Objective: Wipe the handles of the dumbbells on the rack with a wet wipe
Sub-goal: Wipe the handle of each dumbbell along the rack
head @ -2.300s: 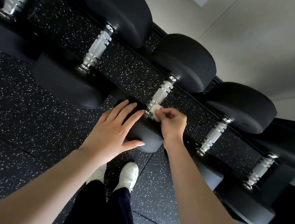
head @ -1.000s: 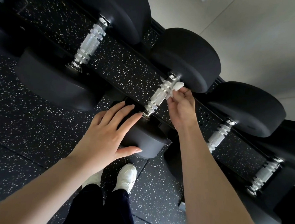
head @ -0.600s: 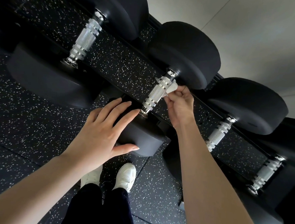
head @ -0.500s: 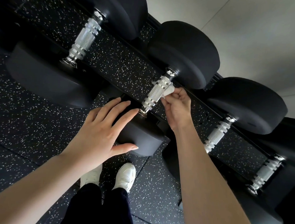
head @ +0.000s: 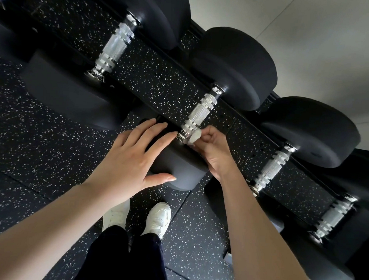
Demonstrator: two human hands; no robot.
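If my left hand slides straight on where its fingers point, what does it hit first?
Probably the near end of the chrome dumbbell handle, right ahead of the left hand; depth is unclear.

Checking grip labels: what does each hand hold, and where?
The right hand pinches the bunched wet wipe, pressing it on the handle; the left hand rests flat on the dumbbell head, holding nothing.

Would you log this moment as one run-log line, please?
right hand: pinches wipe on handle, near end | left hand: rests flat on dumbbell head
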